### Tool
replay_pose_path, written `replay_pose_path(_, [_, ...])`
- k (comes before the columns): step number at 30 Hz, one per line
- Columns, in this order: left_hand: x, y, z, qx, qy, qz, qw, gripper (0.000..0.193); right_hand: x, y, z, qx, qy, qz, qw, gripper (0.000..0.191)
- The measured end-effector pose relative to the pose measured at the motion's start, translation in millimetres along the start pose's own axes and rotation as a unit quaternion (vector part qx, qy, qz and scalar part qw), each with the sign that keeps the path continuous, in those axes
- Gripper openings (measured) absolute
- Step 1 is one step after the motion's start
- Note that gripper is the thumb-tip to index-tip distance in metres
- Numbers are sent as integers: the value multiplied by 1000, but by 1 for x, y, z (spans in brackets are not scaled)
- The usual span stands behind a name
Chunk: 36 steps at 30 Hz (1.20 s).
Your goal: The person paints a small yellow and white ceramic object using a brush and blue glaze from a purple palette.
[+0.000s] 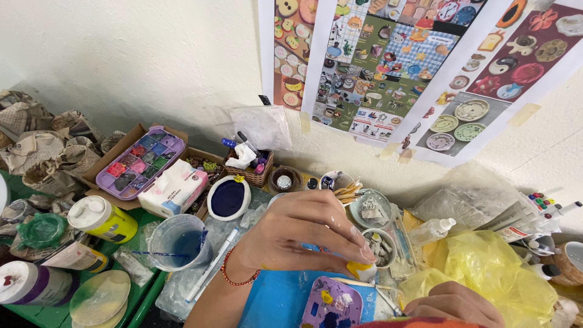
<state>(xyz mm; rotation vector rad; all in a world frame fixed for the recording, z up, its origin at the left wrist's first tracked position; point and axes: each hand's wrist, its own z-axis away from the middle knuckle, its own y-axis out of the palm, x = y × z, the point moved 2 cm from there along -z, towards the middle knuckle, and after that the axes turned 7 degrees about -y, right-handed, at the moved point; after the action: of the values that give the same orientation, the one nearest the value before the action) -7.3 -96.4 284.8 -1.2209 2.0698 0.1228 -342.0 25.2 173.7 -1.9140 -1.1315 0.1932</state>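
The left hand is in the middle of the messy counter. Its fingers are pinched shut on a small yellow sponge, so the grip is closed around it. The sponge sits just above a little purple paint tray with blue and yellow blobs on it. A red string bracelet goes around the wrist.

The right hand is low down at the bottom edge, near a crinkly yellow plastic bag. Only the top of it shows, so one cannot tell if its grip is open or closed.

To the left of the left hand stands a clear cup of water with a blue brush in it. A white pen lies beside the cup. Behind them is a round white dish of dark blue paint. Farther back sits a big purple paint box with many coloured squares, next to a white tissue pack. A yellow jar with a white lid stands at the left. Pictures of painted plates hang on the wall.
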Motion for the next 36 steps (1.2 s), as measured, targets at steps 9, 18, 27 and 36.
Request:
replay_pose_path(9, [2, 0, 2, -6, -3, 5, 1000, 34, -5, -1, -5, 26, 3, 16, 1000, 27])
replay_pose_path(18, [4, 0, 4, -11, 7, -2, 1000, 36, -15, -7, -8, 91, -26, -69, 993, 20])
replay_pose_path(27, [9, 2, 5, 3, 5, 10, 1000, 36, -41, -21, -19, 95, -20, -309, 946, 29])
replay_pose_path(36, [13, 2, 7, 7, -2, 7, 1000, 34, -46, -19, -15, 64, -28, -328, 942, 36])
